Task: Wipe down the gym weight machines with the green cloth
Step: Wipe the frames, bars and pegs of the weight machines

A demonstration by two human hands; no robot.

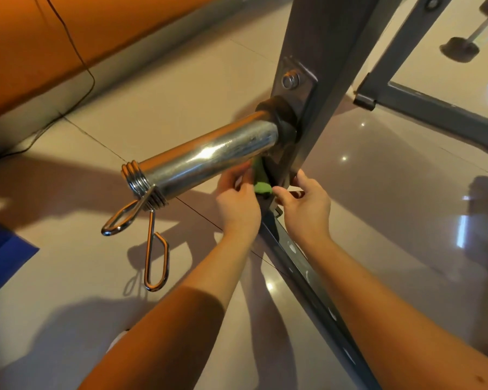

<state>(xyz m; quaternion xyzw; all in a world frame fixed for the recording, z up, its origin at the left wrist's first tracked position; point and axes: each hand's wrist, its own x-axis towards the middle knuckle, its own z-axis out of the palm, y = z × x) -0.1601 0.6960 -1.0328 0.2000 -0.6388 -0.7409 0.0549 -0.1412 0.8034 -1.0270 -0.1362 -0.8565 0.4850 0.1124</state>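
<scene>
Both forearms reach in from the bottom edge. Left hand pinches the green cloth, bunched against the grey upright just under the chrome peg. Right hand curls round the upright's edge, thumb touching the cloth. A spring collar sits on the peg's free end. Glossy beige floor tiles, blue mat corner at left. Orange wall with a black cable. Farther out, a second frame base and a dumbbell.
</scene>
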